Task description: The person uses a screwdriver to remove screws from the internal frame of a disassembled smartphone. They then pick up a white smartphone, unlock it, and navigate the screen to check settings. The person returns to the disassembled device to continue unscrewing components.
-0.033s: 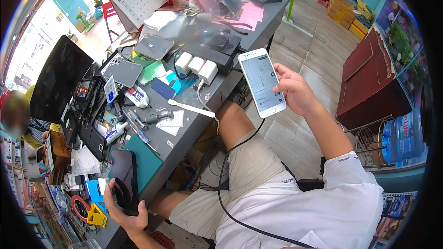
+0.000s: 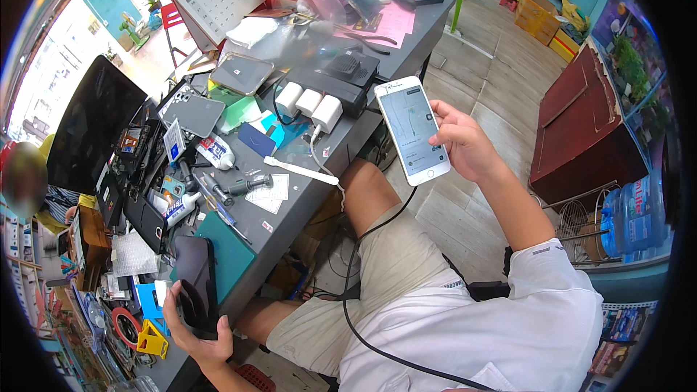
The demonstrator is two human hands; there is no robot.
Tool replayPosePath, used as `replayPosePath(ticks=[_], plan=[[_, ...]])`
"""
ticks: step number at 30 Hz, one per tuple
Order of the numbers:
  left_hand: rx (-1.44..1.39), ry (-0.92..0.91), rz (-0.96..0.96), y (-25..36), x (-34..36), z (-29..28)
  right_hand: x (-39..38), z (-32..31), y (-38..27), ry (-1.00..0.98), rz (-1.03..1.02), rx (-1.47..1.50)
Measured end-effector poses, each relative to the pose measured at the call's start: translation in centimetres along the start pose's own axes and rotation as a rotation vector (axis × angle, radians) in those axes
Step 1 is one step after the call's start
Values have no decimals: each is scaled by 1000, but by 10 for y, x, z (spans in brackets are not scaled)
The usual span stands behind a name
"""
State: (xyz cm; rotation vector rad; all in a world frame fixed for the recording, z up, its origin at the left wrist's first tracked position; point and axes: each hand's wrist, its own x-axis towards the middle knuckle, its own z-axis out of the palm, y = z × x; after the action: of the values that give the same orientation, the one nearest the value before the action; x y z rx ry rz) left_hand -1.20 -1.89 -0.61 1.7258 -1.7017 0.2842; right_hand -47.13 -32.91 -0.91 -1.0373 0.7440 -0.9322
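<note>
My right hand (image 2: 465, 141) holds a white smartphone (image 2: 412, 131) with a lit screen, tilted above the floor right of the workbench. Its thumb rests on the screen's right edge; the other fingers are mostly behind the phone. At the bench's near left, my left hand (image 2: 203, 341) is curled round the lower end of a dark, glossy phone (image 2: 194, 265), with the thumb at one side and a finger at the other. That phone lies partly over a teal mat (image 2: 231, 255). Beside the mat are a screwdriver (image 2: 231, 223), white glue tubes (image 2: 181, 209) and a white-handled brush (image 2: 301, 170).
White chargers (image 2: 327, 114) sit in a black power strip (image 2: 341, 83) along the grey bench (image 2: 301, 207). A dark screen (image 2: 91, 127), a calendar (image 2: 210, 1) and loose phone parts crowd behind. A black cable (image 2: 347, 276) crosses my lap. A dark red cabinet (image 2: 581, 123) stands at the right.
</note>
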Motion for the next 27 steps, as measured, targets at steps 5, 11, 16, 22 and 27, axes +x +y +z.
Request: replayPosePath(ticks=[5, 11, 16, 22, 27], plan=[[-8, -4, 4, -1, -1, 0, -2, 3, -2, 6, -2, -4], [0, -3, 6, -1, 0, -1, -2, 4, -1, 14, -12, -3], [4, 3, 9, -2, -1, 0, -3, 6, -2, 35, -3, -16], [4, 5, 13, -2, -1, 0, 2, 3, 3, 115, 27, 11], [0, 4, 9, -3, -2, 0, 4, -4, 6, 72, 0, 85]])
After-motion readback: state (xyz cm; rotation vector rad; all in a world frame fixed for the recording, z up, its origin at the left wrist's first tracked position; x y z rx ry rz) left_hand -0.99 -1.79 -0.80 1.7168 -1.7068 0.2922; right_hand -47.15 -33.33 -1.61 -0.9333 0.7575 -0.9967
